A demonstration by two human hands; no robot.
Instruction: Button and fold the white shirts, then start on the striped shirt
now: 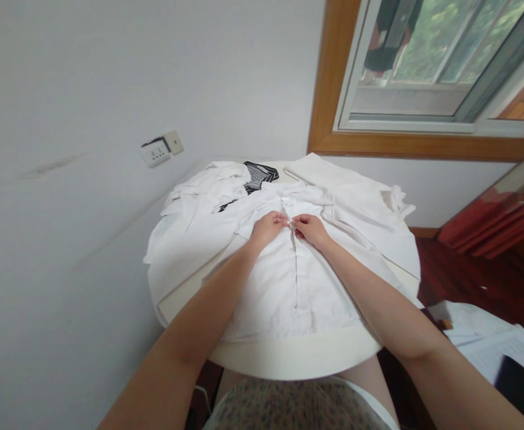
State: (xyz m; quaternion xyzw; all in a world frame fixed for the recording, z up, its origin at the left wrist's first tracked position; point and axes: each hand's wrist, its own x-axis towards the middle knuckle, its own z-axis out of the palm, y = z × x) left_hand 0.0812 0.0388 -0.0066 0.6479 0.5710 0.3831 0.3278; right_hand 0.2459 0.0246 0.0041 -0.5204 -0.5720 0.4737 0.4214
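A white shirt (266, 286) lies spread on a round, cream-coloured table (298, 358), its front placket running down the middle toward me. At the upper part of that placket, my left hand (270, 227) pinches the fabric edge from the left. Close against it, fingertips nearly meeting, my right hand (310, 230) grips the other side of the placket. Whatever small piece sits between the fingertips, perhaps a button, is too small to make out. Below the hands the placket edges lie together in a line.
Crumpled white cloth (208, 185) and a black-and-white striped cloth (262, 174) lie at the table's back left. A wall socket (157, 152) is on the left wall, a wood-framed window (423, 143) behind. Papers (490, 334) and a dark object (521, 388) lie at lower right.
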